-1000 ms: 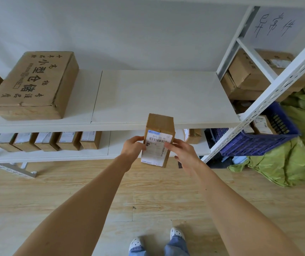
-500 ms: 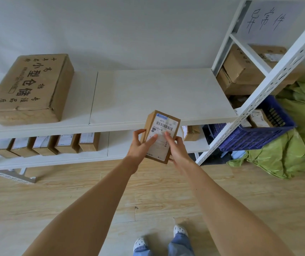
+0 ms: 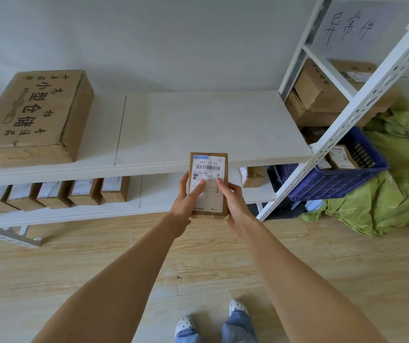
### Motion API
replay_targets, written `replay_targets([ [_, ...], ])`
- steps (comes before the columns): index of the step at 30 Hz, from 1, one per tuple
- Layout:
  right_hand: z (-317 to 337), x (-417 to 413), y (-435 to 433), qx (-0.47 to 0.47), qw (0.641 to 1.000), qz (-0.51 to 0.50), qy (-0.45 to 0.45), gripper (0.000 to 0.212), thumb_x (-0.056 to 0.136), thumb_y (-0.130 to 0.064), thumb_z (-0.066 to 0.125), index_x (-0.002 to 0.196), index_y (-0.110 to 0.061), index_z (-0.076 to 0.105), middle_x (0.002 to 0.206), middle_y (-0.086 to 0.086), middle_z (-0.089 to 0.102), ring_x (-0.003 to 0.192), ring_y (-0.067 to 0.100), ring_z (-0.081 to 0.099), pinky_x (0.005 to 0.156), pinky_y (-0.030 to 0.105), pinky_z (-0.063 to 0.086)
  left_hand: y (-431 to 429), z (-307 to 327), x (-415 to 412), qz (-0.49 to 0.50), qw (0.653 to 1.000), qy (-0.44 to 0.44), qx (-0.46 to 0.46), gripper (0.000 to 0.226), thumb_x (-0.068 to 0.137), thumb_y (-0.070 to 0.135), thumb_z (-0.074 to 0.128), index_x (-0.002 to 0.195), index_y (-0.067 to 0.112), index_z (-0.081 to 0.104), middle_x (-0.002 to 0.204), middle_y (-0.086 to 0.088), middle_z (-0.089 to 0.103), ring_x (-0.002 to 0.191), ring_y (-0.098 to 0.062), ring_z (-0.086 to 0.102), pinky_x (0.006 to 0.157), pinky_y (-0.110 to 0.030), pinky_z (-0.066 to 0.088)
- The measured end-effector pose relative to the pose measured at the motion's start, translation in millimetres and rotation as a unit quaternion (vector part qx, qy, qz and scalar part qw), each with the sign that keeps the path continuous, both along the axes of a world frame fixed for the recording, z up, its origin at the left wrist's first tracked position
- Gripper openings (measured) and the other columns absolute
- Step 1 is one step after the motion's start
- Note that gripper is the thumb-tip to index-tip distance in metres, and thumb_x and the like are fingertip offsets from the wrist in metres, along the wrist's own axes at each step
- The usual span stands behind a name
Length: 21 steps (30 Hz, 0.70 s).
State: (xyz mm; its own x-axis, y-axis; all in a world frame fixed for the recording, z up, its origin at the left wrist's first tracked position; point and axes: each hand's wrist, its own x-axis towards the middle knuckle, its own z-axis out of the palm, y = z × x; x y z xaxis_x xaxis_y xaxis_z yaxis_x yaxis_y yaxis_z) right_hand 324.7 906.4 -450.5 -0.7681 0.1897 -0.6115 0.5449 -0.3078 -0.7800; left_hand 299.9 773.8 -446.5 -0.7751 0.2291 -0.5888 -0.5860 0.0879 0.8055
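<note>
The fingers (image 3: 199,190) of both hands are clamped on a small cardboard parcel (image 3: 209,175). The left hand (image 3: 184,203) grips its left edge and the right hand (image 3: 234,203) its right, with both thumbs lying across the white shipping label (image 3: 208,164) that faces the person. The parcel is held upright in the air, just in front of the upper shelf (image 3: 198,125). Just right of the fingers a small box (image 3: 251,175) sits on the lower shelf (image 3: 161,194). A row of boxes (image 3: 54,194) stands well to their left, with a big carton (image 3: 32,115) above it. Far right, a blue crate (image 3: 334,179) rests against green bags (image 3: 391,194).
</note>
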Motion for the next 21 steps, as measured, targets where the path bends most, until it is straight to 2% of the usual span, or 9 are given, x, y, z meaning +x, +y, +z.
replay_targets([
  [3, 0.1, 2.8, 4.9, 0.0, 1.0, -0.011, -0.007, 0.058, 0.088, -0.051, 0.067, 0.133, -0.028, 0.04, 0.116, 0.01, 0.067, 0.107, 0.027, 0.065, 0.092, 0.049, 0.056, 2.7, 0.3, -2.5, -0.005, 1.0, 0.008, -0.002, 0.051, 0.093, 0.056, 0.057, 0.136, 0.061, 0.028, 0.116, -0.001, 0.066, 0.105, -0.022, 0.061, 0.098, -0.051, 0.043],
  [5, 0.3, 4.0, 10.0, 0.006, 1.0, -0.01, -0.015, 0.061, 0.087, -0.052, 0.069, 0.135, -0.028, 0.04, 0.114, 0.009, 0.068, 0.105, 0.025, 0.066, 0.087, 0.046, 0.058, 3.0, 1.1, -3.4, -0.005, 1.0, 0.0, 0.0, 0.065, 0.09, 0.057, 0.062, 0.144, 0.057, 0.025, 0.114, 0.0, 0.066, 0.106, -0.023, 0.062, 0.1, -0.051, 0.044],
  [8, 3.4, 4.9, 16.4, -0.001, 1.0, 0.013, -0.024, 0.064, 0.085, -0.055, 0.069, 0.135, -0.024, 0.042, 0.114, 0.007, 0.07, 0.105, 0.023, 0.067, 0.079, 0.045, 0.059, -1.0, 0.6, -7.5, -0.001, 0.999, -0.047, 0.008, 0.097, 0.082, 0.057, 0.071, 0.155, 0.043, 0.008, 0.127, -0.007, 0.061, 0.118, -0.032, 0.058, 0.107, -0.058, 0.039],
  [11, 5.3, 4.2, 17.8, -0.009, 0.998, 0.045, -0.033, 0.068, 0.083, -0.062, 0.066, 0.136, -0.024, 0.047, 0.118, 0.005, 0.07, 0.111, 0.025, 0.065, 0.067, 0.039, 0.05, -2.5, 1.1, -12.0, -0.004, 0.998, -0.069, -0.01, 0.112, 0.078, 0.059, 0.074, 0.157, 0.027, 0.001, 0.14, -0.013, 0.052, 0.123, -0.039, 0.054, 0.11, -0.065, 0.031],
  [14, 9.5, 2.2, 14.7, 0.001, 0.997, 0.065, -0.041, 0.078, 0.074, -0.072, 0.068, 0.135, -0.028, 0.049, 0.119, 0.003, 0.07, 0.112, 0.025, 0.064, 0.078, 0.045, 0.049, -0.8, 4.0, -11.2, -0.019, 0.998, -0.057, -0.02, 0.124, 0.064, 0.066, 0.081, 0.156, 0.02, 0.011, 0.133, -0.013, 0.058, 0.115, -0.038, 0.06, 0.104, -0.06, 0.04],
  [15, 10.9, 1.4, 14.5, 0.011, 0.997, 0.071, -0.04, 0.08, 0.071, -0.074, 0.069, 0.134, -0.028, 0.05, 0.117, 0.001, 0.071, 0.111, 0.025, 0.064, 0.083, 0.048, 0.048, -0.2, 5.1, -9.8, -0.028, 0.998, -0.053, -0.017, 0.13, 0.054, 0.07, 0.082, 0.154, 0.018, 0.019, 0.128, -0.013, 0.061, 0.111, -0.036, 0.063, 0.097, -0.056, 0.046],
  [17, 12.9, 1.3, 15.0, 0.033, 0.996, 0.074, -0.032, 0.076, 0.072, -0.073, 0.068, 0.131, -0.027, 0.053, 0.11, -0.001, 0.074, 0.106, 0.022, 0.067, 0.083, 0.045, 0.049, 0.2, 2.9, -9.1, -0.045, 0.998, -0.052, -0.012, 0.134, 0.038, 0.078, 0.081, 0.147, 0.014, 0.038, 0.121, -0.011, 0.066, 0.106, -0.033, 0.066, 0.09, -0.052, 0.048],
  [19, 11.1, 2.1, 15.9, 0.044, 0.996, 0.072, -0.035, 0.084, 0.065, -0.077, 0.071, 0.129, -0.026, 0.052, 0.103, -0.002, 0.076, 0.104, 0.022, 0.068, 0.093, 0.052, 0.05, 0.0, 4.1, -7.6, -0.053, 0.997, -0.047, -0.01, 0.124, 0.039, 0.077, 0.079, 0.14, 0.014, 0.047, 0.119, -0.01, 0.067, 0.105, -0.032, 0.066, 0.096, -0.056, 0.046],
  [21, 7.3, 4.4, 16.4, 0.051, 0.995, 0.072, -0.036, 0.103, 0.05, -0.084, 0.073, 0.132, -0.026, 0.049, 0.107, -0.002, 0.075, 0.11, 0.024, 0.066, 0.104, 0.059, 0.043, -0.3, 9.6, -5.5, -0.06, 0.997, -0.045, -0.012, 0.103, 0.055, 0.072, 0.078, 0.135, 0.013, 0.052, 0.117, -0.01, 0.068, 0.105, -0.032, 0.066, 0.101, -0.058, 0.043],
])
